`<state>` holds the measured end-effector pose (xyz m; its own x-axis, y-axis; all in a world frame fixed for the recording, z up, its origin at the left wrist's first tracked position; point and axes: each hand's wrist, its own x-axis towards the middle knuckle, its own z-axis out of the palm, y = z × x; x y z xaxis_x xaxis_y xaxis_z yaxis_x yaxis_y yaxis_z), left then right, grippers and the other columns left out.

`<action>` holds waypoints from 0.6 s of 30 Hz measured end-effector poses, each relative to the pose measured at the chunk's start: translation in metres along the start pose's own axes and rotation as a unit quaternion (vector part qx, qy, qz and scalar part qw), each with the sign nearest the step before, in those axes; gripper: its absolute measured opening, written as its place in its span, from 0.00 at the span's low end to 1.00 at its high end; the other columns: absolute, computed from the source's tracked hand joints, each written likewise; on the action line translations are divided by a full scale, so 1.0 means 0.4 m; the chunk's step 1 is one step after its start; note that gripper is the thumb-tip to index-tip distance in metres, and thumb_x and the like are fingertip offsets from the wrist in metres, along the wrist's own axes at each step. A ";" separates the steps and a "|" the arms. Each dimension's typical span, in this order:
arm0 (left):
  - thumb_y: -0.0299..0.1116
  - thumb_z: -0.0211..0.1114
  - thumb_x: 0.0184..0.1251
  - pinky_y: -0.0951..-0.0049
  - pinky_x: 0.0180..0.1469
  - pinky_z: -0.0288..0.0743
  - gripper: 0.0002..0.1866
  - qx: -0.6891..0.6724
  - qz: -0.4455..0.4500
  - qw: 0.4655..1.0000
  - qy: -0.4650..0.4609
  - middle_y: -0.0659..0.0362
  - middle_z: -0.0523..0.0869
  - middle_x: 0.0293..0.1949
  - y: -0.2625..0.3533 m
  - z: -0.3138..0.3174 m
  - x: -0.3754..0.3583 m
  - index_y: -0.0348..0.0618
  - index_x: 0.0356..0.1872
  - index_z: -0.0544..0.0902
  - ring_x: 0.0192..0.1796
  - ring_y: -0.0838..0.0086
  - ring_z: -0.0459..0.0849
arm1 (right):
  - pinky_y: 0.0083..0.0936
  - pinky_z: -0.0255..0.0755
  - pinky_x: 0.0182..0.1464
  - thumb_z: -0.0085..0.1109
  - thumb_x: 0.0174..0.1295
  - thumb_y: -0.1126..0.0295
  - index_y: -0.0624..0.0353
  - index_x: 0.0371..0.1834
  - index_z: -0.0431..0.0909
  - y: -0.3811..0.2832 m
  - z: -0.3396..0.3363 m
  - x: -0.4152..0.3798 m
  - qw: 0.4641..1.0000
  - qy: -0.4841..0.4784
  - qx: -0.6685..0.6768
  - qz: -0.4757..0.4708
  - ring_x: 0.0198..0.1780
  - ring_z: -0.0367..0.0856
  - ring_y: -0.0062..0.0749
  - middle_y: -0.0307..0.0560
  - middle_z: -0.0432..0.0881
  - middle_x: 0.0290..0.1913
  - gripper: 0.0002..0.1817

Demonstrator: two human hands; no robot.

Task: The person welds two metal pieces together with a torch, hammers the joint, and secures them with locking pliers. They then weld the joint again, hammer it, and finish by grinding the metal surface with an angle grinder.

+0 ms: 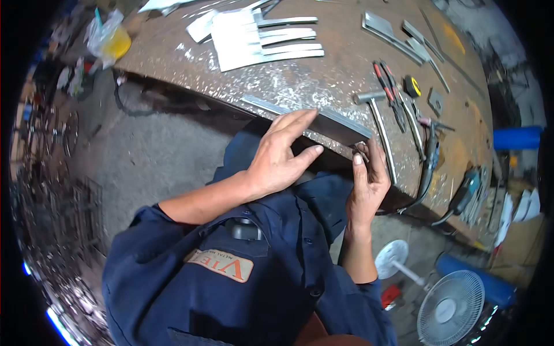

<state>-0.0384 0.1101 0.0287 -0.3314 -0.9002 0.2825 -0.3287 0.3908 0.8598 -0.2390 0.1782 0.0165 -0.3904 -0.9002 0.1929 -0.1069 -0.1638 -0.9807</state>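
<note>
A long grey metal bar [346,122] lies along the near edge of the steel workbench, its side face in dark shadow. My left hand [277,153] reaches over the bar's middle with fingers stretched out and thumb apart, the fingertips at its top edge. At the bar's right end is my right hand [369,181], its thumb and fingers closed around something small and dark that I cannot make out. A hammer [378,127] with a metal handle rests just right of that hand.
Beyond the hammer lie red-handled pliers [389,95], a tape measure [412,86] and a torch with a cable [430,144]. Metal strips [291,37] are stacked at the back. An angle grinder [464,193] sits at the right edge. A fan [450,308] stands on the floor.
</note>
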 end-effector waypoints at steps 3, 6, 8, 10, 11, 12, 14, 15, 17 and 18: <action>0.31 0.76 0.68 0.57 0.78 0.68 0.35 -0.018 -0.003 1.000 -0.002 0.39 0.79 0.73 0.008 -0.004 -0.002 0.31 0.75 0.76 0.77 0.48 0.76 | 0.25 0.73 0.67 0.63 0.74 0.81 0.66 0.77 0.75 -0.003 0.005 -0.007 1.000 -0.002 0.000 0.004 0.64 0.79 0.30 0.50 0.78 0.66 0.28; 0.31 0.75 0.70 0.58 0.79 0.68 0.33 -0.096 -0.001 0.995 -0.017 0.37 0.79 0.73 -0.008 -0.009 -0.005 0.31 0.74 0.76 0.77 0.49 0.76 | 0.30 0.74 0.69 0.62 0.76 0.81 0.71 0.76 0.74 0.004 0.011 -0.010 1.000 0.016 0.010 -0.010 0.65 0.80 0.33 0.52 0.78 0.68 0.26; 0.30 0.74 0.70 0.58 0.79 0.67 0.33 -0.110 -0.008 0.994 -0.025 0.37 0.78 0.73 -0.015 -0.019 -0.002 0.31 0.74 0.76 0.78 0.49 0.76 | 0.30 0.73 0.70 0.61 0.76 0.80 0.71 0.76 0.74 0.003 0.013 -0.010 1.000 0.016 0.012 -0.010 0.66 0.80 0.34 0.53 0.78 0.68 0.26; 0.30 0.74 0.70 0.58 0.79 0.67 0.33 -0.124 -0.014 0.992 -0.035 0.36 0.78 0.73 -0.014 -0.021 -0.001 0.31 0.74 0.76 0.78 0.49 0.75 | 0.31 0.73 0.71 0.61 0.76 0.80 0.72 0.76 0.74 0.008 0.010 -0.013 1.000 0.018 0.015 -0.010 0.67 0.80 0.35 0.54 0.78 0.68 0.25; 0.30 0.74 0.70 0.58 0.79 0.67 0.34 -0.125 -0.011 0.992 -0.026 0.37 0.79 0.72 -0.011 -0.019 -0.001 0.31 0.75 0.75 0.78 0.49 0.76 | 0.32 0.73 0.71 0.60 0.77 0.79 0.72 0.76 0.74 0.013 0.007 -0.014 1.000 0.020 0.018 -0.009 0.67 0.81 0.36 0.55 0.78 0.68 0.25; 0.30 0.74 0.69 0.57 0.79 0.67 0.34 -0.126 -0.008 0.992 -0.018 0.37 0.80 0.72 -0.007 -0.016 -0.002 0.32 0.75 0.75 0.77 0.49 0.76 | 0.33 0.73 0.72 0.60 0.77 0.79 0.73 0.75 0.74 0.014 0.005 -0.015 0.999 0.022 0.022 -0.007 0.67 0.81 0.37 0.56 0.79 0.68 0.25; 0.30 0.74 0.69 0.57 0.79 0.67 0.34 -0.112 0.007 0.994 -0.011 0.37 0.80 0.71 -0.001 -0.013 0.000 0.32 0.76 0.75 0.76 0.49 0.77 | 0.33 0.73 0.71 0.60 0.77 0.79 0.73 0.75 0.74 0.003 0.012 -0.018 0.999 0.028 0.030 0.001 0.67 0.81 0.37 0.56 0.79 0.68 0.25; 0.29 0.74 0.69 0.57 0.78 0.67 0.35 -0.095 0.021 0.995 -0.006 0.38 0.81 0.69 0.002 -0.011 0.001 0.32 0.76 0.74 0.75 0.49 0.78 | 0.33 0.74 0.71 0.60 0.77 0.79 0.74 0.75 0.74 -0.001 0.014 -0.019 0.998 0.035 0.042 0.010 0.67 0.81 0.37 0.56 0.80 0.68 0.24; 0.29 0.74 0.69 0.58 0.78 0.69 0.33 -0.099 0.022 0.995 -0.001 0.39 0.82 0.69 0.001 -0.009 0.000 0.33 0.75 0.76 0.74 0.50 0.79 | 0.33 0.74 0.71 0.60 0.77 0.79 0.74 0.75 0.74 0.005 0.011 -0.019 0.998 0.037 0.040 0.009 0.67 0.82 0.37 0.56 0.80 0.68 0.25; 0.28 0.74 0.69 0.58 0.77 0.70 0.32 -0.100 0.022 0.995 0.003 0.41 0.83 0.68 -0.001 -0.010 0.001 0.34 0.74 0.77 0.73 0.50 0.80 | 0.33 0.74 0.71 0.61 0.77 0.79 0.75 0.75 0.74 0.007 0.010 -0.018 0.998 0.038 0.040 0.010 0.67 0.82 0.37 0.56 0.80 0.68 0.25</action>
<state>-0.0347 0.1087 0.0301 -0.3353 -0.8844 0.3245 -0.1302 0.3847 0.9138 -0.2327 0.1827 0.0122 -0.4597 -0.8711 0.1730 -0.0270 -0.1810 -0.9831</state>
